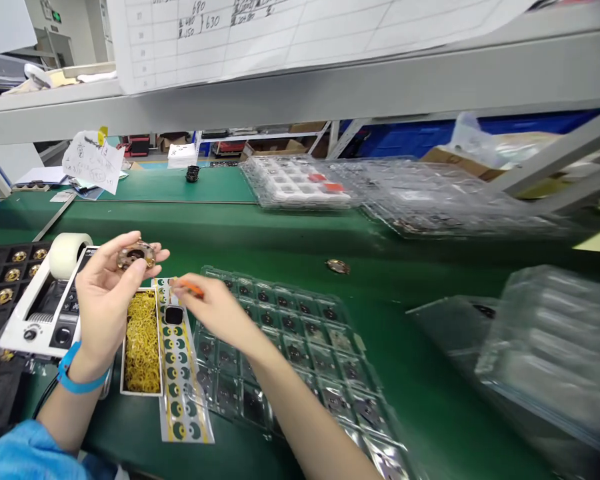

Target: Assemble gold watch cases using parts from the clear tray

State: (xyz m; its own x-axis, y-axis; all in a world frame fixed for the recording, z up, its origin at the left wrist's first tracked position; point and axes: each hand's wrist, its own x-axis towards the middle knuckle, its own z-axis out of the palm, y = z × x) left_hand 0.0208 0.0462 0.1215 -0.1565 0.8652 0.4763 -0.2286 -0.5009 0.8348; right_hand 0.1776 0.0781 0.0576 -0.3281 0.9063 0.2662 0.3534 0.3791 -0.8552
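One round, gold-rimmed disc (135,253) is pinched in the left hand (105,287) near the far end of a rectangular white box (141,393) of yellow rings (143,343); right of the box, the right hand (219,308) grips a slender orange tool (193,289). Handling seems underway; the next move needs steadiness.

"What's the round part (129,255) like?"
"Shiny, brown and gold, with a dark middle. Some of it is covered up."
"Where is it?"
"Held up over the far end of the box (160,353), tipped, with its flat face showing."
"And the orange tool (193,288)?"
"It's thin and held at a slant, right of the box's far end. Some of it is hidden."
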